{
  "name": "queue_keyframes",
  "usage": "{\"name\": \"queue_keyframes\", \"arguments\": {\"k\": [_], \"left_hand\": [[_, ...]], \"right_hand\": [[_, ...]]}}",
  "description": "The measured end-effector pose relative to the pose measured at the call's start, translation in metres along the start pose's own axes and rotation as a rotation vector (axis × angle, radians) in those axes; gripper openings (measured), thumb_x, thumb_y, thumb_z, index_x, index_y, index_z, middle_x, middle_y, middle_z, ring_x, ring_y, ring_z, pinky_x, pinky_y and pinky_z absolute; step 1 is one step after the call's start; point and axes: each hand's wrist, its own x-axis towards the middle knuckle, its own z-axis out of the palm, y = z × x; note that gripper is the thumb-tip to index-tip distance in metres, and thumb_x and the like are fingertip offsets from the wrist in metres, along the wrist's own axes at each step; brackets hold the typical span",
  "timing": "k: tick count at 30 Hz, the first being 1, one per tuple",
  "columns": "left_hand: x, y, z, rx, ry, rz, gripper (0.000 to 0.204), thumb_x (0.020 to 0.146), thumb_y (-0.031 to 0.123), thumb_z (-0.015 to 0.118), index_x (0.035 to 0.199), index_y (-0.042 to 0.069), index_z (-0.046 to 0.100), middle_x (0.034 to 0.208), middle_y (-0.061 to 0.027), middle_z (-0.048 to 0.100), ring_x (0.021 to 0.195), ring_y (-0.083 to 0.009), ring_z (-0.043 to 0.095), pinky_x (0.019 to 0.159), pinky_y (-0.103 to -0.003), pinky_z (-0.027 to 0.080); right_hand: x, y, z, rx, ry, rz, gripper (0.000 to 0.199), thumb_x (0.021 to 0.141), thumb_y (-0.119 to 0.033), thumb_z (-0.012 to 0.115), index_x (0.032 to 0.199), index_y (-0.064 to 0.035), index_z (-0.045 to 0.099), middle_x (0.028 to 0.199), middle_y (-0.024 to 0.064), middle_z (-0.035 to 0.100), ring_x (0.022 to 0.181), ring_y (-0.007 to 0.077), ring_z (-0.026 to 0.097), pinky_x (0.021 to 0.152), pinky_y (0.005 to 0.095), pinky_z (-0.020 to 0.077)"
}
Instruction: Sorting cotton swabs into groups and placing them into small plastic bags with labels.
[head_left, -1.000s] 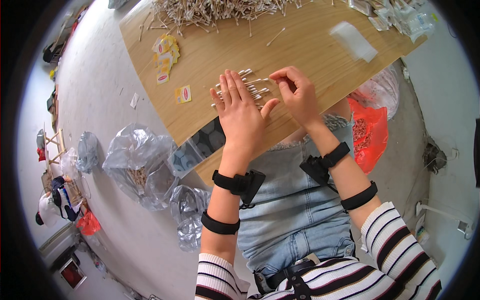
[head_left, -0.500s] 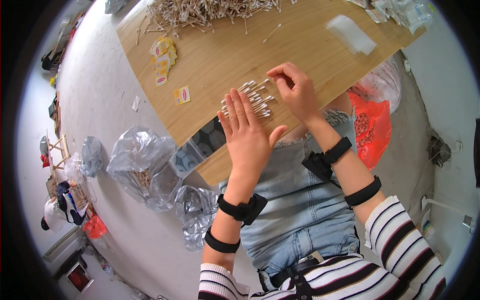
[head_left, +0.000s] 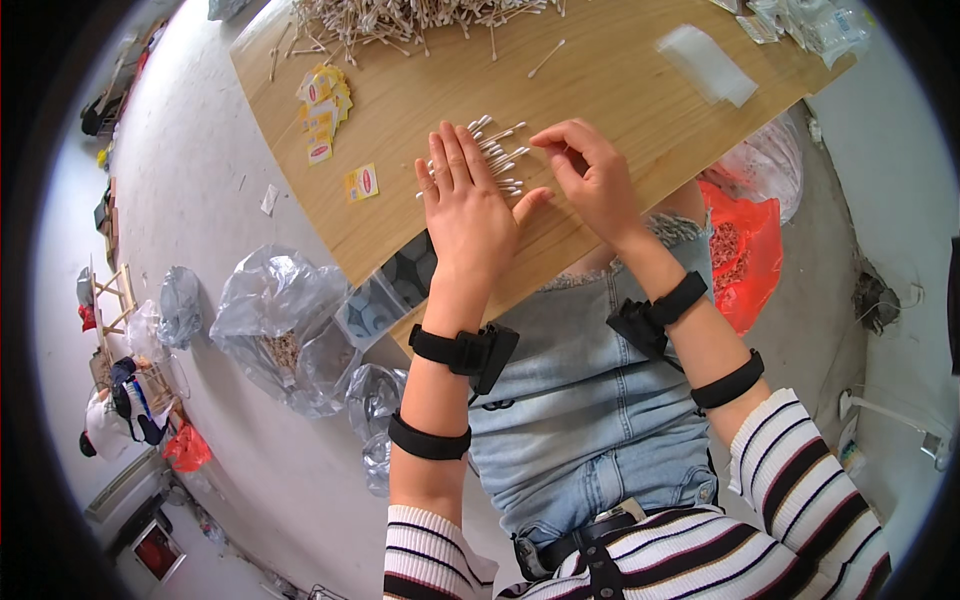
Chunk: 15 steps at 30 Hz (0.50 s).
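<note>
At the middle of the tabletop (head_left: 600,100), toward its near edge, the left hand (head_left: 466,215) lies palm down and spread flat, its four fingers straight and almost side by side, its thumb stretched out to the right. It covers part of a small bunch of cotton swabs (head_left: 506,160), whose white tips show beyond the fingers and to the right of them. Just right of the bunch, the right hand (head_left: 590,178) is half curled, forefinger bent toward thumb, fingertips close beside the swab tips; whether it pinches anything between them, I cannot tell

Farther off, a large heap of swabs (head_left: 400,18) covers the far side, with a single loose swab (head_left: 546,59) lying near it, on the right. To the left of the hands lies one yellow-and-white card (head_left: 362,182), and beyond it a fanned pile of similar cards (head_left: 320,118). Far right, a stack of translucent sleeves (head_left: 708,66) lies flat, well apart from both hands
</note>
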Motion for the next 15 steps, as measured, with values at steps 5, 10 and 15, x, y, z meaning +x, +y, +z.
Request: {"name": "queue_keyframes", "arguments": {"k": [5, 10, 15], "left_hand": [[-0.002, -0.002, 0.000, -0.008, -0.030, 0.016, 0.104, 0.087, 0.061, 0.056, 0.149, -0.012, 0.017, 0.157, -0.0298, 0.018, 0.148, -0.0393, 0.014, 0.120, -0.051, 0.011], [-0.006, -0.002, 0.001, -0.023, -0.047, 0.020, 0.103, 0.085, 0.056, 0.059, 0.149, -0.012, 0.016, 0.158, -0.0288, 0.016, 0.149, -0.0391, 0.013, 0.120, -0.052, 0.011], [-0.005, -0.006, 0.007, 0.037, -0.041, 0.024, 0.103, 0.085, 0.056, 0.059, 0.149, -0.012, 0.016, 0.158, -0.0285, 0.015, 0.149, -0.0385, 0.013, 0.120, -0.052, 0.010]], "right_hand": [[-0.001, 0.000, -0.001, -0.101, -0.190, -0.051, 0.009, 0.080, -0.007, 0.069, 0.089, -0.0073, 0.066, 0.088, 0.0059, 0.062, 0.078, 0.0217, 0.061, 0.070, 0.0338, 0.0493], [0.001, -0.003, 0.003, -0.293, -0.300, -0.185, 0.014, 0.076, -0.017, 0.074, 0.083, -0.0097, 0.064, 0.087, 0.0052, 0.059, 0.090, 0.0259, 0.058, 0.081, 0.0390, 0.0457], [0.005, -0.008, 0.012, -0.335, -0.327, -0.196, 0.018, 0.075, -0.016, 0.074, 0.084, -0.0080, 0.062, 0.088, 0.0057, 0.059, 0.091, 0.0258, 0.058, 0.082, 0.0390, 0.0441]]}}
